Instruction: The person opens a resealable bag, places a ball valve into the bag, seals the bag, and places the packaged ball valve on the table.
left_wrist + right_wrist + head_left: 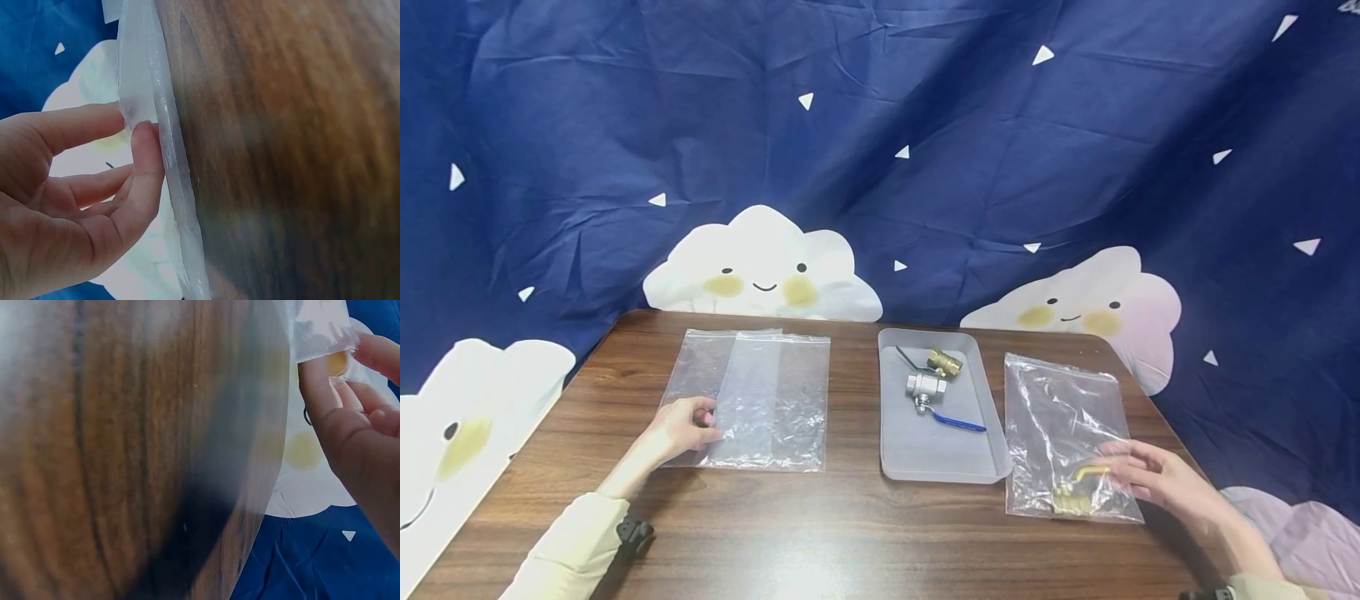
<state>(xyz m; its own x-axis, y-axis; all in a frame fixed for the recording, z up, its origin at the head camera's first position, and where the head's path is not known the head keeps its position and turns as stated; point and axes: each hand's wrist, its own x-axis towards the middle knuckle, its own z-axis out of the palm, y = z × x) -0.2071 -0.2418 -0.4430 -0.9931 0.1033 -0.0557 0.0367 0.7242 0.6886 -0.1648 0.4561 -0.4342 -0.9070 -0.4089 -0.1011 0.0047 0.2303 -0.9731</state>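
Note:
My left hand (679,432) touches the left edge of the clear zip-lock bags (801,408), two of which lie overlapping at the table's left. In the left wrist view its thumb and index finger (94,123) meet the plastic edge, a little apart. At the right, my right hand (1165,483) holds the side of another zip-lock bag (1037,400). A brass ball valve (1072,502) with a yellow lever (1092,472) lies inside that bag, the lever's end at my fingertips. In the right wrist view, plastic partly hides the fingertips.
Between the hands stands a grey plastic tray (917,458). It holds a silver ball valve (927,386) with a blue lever and a brass valve (945,362) with a dark lever. A blue cloud-patterned curtain (850,100) hangs behind the wooden table (737,533).

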